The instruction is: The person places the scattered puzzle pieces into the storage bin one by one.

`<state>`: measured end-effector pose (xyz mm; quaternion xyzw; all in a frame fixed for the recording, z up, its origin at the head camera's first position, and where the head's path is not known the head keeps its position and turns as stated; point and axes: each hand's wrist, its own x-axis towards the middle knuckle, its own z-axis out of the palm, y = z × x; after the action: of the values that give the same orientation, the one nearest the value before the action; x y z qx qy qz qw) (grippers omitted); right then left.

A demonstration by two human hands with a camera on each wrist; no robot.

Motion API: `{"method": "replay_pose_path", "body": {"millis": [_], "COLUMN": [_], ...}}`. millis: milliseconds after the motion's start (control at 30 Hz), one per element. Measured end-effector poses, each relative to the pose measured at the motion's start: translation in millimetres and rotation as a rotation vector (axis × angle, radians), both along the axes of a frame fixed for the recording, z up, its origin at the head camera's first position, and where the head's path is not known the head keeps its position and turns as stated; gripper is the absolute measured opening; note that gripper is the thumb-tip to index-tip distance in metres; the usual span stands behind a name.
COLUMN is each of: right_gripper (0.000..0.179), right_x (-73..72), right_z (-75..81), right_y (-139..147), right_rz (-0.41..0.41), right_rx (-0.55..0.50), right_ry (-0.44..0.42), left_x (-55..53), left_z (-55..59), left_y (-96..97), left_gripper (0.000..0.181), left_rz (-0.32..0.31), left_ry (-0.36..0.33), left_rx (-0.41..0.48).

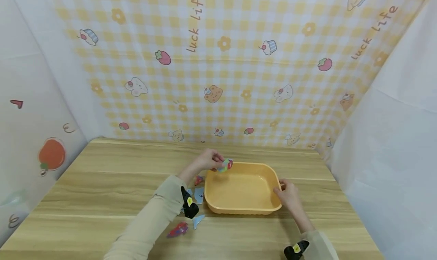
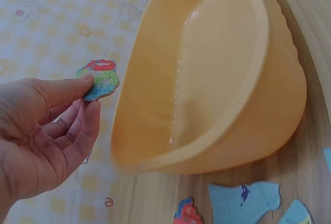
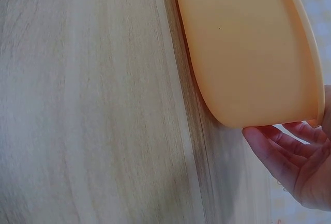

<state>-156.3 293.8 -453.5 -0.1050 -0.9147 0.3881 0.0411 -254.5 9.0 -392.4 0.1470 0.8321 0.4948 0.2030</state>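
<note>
My left hand (image 1: pixel 209 160) pinches a small puzzle piece (image 2: pixel 101 79) between thumb and fingers, at the far left corner of a yellow plastic basin (image 1: pixel 243 210). Green, blue and red are printed on the piece, and its outline is irregular. In the left wrist view it hangs just outside the basin's rim. My right hand (image 1: pixel 289 193) grips the basin's right end at the rim; in the right wrist view its fingers (image 3: pixel 274 157) lie against the outer wall. The basin stands on the wooden table, and its visible floor is bare.
Left of the basin lie several flat pieces: a light blue piece (image 1: pixel 199 195) with a dark figure, a red piece (image 1: pixel 198 180), a narrow blue piece (image 1: pixel 198 221) and a red-purple piece (image 1: pixel 178 229). A checked cloth (image 1: pixel 218 74) hangs behind the wooden table (image 1: pixel 123 176).
</note>
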Motion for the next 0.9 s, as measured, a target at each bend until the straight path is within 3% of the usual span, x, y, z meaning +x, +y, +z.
{"method": "replay_pose_path", "body": {"millis": [900], "right_gripper": [0.028], "right_x": [0.3], "right_z": [-3.8], "right_y": [-3], "right_rz": [-0.069], "right_rx": [-0.043], "right_ry": [0.029], "left_x": [-3.0], "left_z": [-11.0], "left_y": [74.1], "left_gripper": [0.012], "left_rz": [-0.167], "left_ry": [0.05], "left_rx": [-0.1]}}
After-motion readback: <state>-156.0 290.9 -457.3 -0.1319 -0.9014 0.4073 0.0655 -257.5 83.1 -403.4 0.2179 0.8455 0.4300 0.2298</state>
